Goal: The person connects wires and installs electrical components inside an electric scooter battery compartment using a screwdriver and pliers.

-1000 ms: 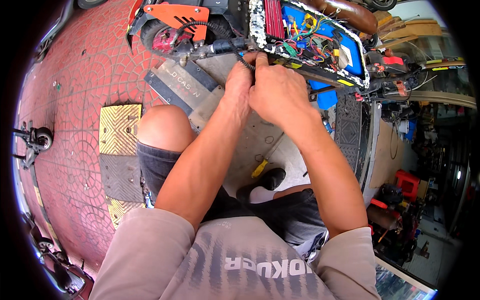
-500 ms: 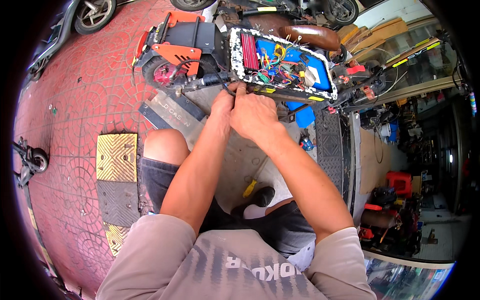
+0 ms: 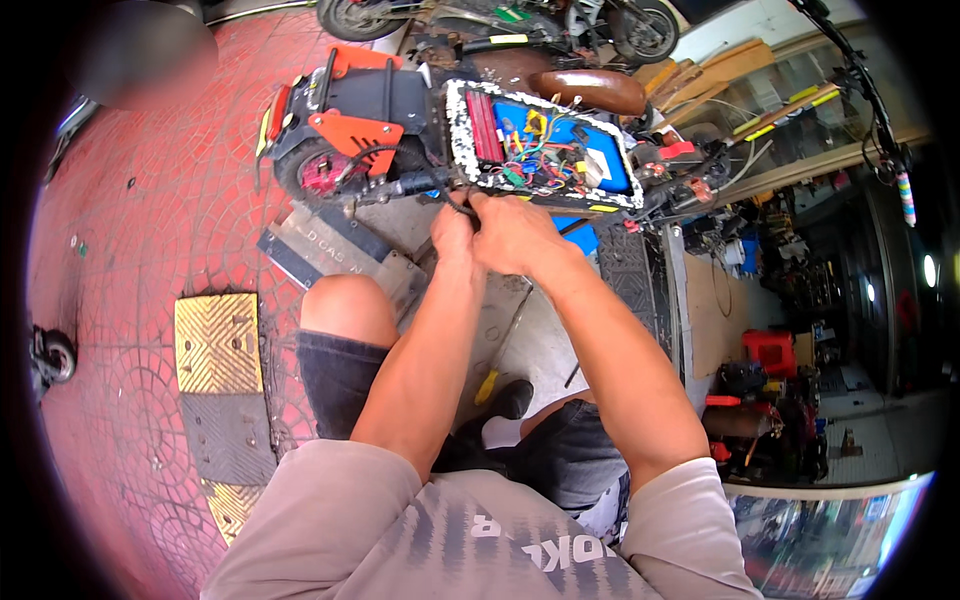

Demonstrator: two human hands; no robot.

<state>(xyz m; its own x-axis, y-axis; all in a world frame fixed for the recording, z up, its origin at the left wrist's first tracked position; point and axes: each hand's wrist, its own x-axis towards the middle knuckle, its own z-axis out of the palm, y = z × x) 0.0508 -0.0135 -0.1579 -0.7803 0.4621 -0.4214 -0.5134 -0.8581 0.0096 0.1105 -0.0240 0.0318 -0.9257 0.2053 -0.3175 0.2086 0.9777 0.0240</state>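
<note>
"Scooter (image 3: 462,140): location?"

"Upper middle of my view, beyond the knees. Deck: uncovered. Contents: coloured wires (image 3: 545,152), tangled, ends untraceable from here."

"Hands?"

"Left hand (image 3: 452,234), right hand (image 3: 517,236): side by side at the deck's near edge, fingers bent, black cable (image 3: 454,204) between. Fingertips: hidden. I cannot tell whether either grips."

"Remainder?"

"Screwdriver (image 3: 487,385), yellow handle: on floor (image 3: 545,345), near the shoe (image 3: 514,398). Dark round blur (image 3: 145,55), upper left: unidentifiable. Workshop interior (image 3: 830,330): too dark for me to itemise."
</note>
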